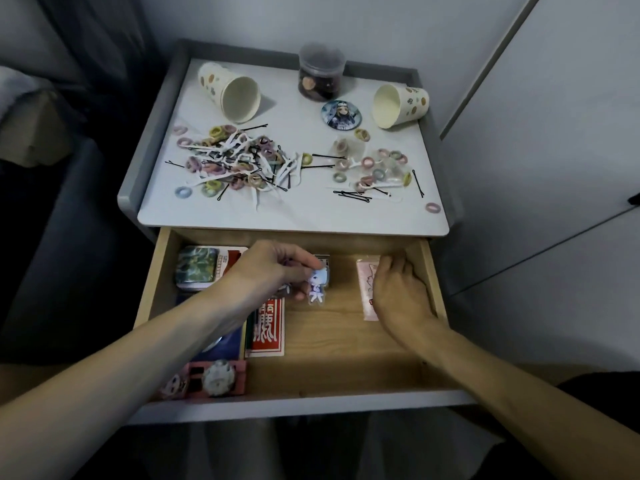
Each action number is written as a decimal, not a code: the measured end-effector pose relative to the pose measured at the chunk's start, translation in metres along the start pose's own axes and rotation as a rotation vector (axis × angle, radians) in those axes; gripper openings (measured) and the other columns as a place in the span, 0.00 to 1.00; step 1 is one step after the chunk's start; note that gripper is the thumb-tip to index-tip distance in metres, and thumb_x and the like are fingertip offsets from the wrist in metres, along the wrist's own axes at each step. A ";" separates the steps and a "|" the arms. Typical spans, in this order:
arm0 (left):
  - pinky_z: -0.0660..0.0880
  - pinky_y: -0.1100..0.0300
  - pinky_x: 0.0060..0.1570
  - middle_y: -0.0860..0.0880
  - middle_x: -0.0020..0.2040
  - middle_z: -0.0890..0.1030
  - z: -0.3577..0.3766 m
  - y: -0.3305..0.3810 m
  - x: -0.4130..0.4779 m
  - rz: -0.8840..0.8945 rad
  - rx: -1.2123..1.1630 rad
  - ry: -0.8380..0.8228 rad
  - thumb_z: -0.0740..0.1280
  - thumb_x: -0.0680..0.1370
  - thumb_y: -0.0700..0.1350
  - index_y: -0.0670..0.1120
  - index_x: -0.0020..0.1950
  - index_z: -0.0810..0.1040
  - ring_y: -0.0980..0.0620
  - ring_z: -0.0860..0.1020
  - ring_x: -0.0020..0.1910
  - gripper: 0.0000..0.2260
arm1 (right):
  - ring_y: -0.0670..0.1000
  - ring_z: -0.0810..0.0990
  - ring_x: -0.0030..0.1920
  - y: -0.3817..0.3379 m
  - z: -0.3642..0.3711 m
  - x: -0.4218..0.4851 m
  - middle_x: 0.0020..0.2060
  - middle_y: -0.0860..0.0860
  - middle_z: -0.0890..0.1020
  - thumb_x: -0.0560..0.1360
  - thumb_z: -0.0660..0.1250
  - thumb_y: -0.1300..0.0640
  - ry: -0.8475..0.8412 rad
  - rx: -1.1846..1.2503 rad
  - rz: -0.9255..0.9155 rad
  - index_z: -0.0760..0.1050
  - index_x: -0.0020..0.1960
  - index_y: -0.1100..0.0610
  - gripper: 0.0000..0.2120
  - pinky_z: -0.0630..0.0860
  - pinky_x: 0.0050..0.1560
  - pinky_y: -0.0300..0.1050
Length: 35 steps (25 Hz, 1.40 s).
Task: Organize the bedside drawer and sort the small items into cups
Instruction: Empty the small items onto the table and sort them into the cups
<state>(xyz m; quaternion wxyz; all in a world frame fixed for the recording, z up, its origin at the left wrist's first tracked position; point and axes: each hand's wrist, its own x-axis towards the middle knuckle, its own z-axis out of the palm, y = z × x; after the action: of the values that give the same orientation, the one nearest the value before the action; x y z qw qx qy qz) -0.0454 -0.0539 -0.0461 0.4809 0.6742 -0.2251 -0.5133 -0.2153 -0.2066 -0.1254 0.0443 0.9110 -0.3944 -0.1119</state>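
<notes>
Pinching a figure (317,285) over the drawer (346,341), the left hand (273,268) is hovering; the right hand (398,292) is seemingly gripping a packet (364,289) at right.

At eleven o'clock we see a dark curtain (100,46) hanging in folds. Below it, at nine o'clock, is a dark blue upholstered piece (69,244); bed or sofa, we cannot tell. At ten o'clock a beige, cushion-like lump (34,133) lies with pale grey fabric (14,88) just above it. A plain pale wall (363,19) fills twelve o'clock. From one to four o'clock we find white cabinet doors (571,109), parted by thin dark seams, with a small dark handle (634,199) at three o'clock.
</notes>
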 end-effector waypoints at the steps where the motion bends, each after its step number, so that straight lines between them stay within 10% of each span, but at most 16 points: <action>1: 0.77 0.64 0.34 0.42 0.35 0.82 -0.001 -0.001 0.000 0.011 -0.001 0.009 0.68 0.77 0.33 0.41 0.47 0.84 0.51 0.80 0.32 0.06 | 0.60 0.81 0.47 0.001 -0.004 -0.001 0.53 0.64 0.78 0.71 0.72 0.61 0.011 -0.053 -0.028 0.70 0.62 0.63 0.22 0.76 0.36 0.47; 12: 0.75 0.66 0.32 0.40 0.34 0.81 -0.002 -0.001 -0.003 0.013 0.031 0.051 0.68 0.77 0.33 0.40 0.49 0.83 0.51 0.78 0.29 0.06 | 0.61 0.61 0.72 -0.002 -0.002 -0.005 0.75 0.59 0.55 0.76 0.68 0.52 -0.318 0.141 -0.095 0.51 0.78 0.51 0.37 0.73 0.63 0.54; 30: 0.74 0.67 0.30 0.43 0.32 0.80 0.003 0.002 -0.006 0.001 -0.011 0.044 0.66 0.77 0.31 0.39 0.48 0.82 0.54 0.77 0.27 0.07 | 0.61 0.69 0.66 0.006 -0.007 -0.002 0.70 0.61 0.62 0.79 0.63 0.53 -0.178 0.170 -0.142 0.58 0.77 0.55 0.28 0.73 0.62 0.53; 35: 0.76 0.66 0.32 0.42 0.34 0.81 0.003 0.001 -0.005 -0.004 0.000 0.043 0.66 0.78 0.31 0.38 0.50 0.82 0.54 0.78 0.28 0.06 | 0.62 0.76 0.54 0.018 -0.016 0.012 0.62 0.63 0.68 0.74 0.67 0.65 0.003 0.055 -0.081 0.66 0.69 0.59 0.25 0.75 0.40 0.50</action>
<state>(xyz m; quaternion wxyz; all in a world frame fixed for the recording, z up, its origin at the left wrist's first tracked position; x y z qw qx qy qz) -0.0500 -0.0516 -0.0427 0.4847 0.6854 -0.2133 -0.4998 -0.2163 -0.2272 -0.1086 0.0155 0.9274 -0.3598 -0.1013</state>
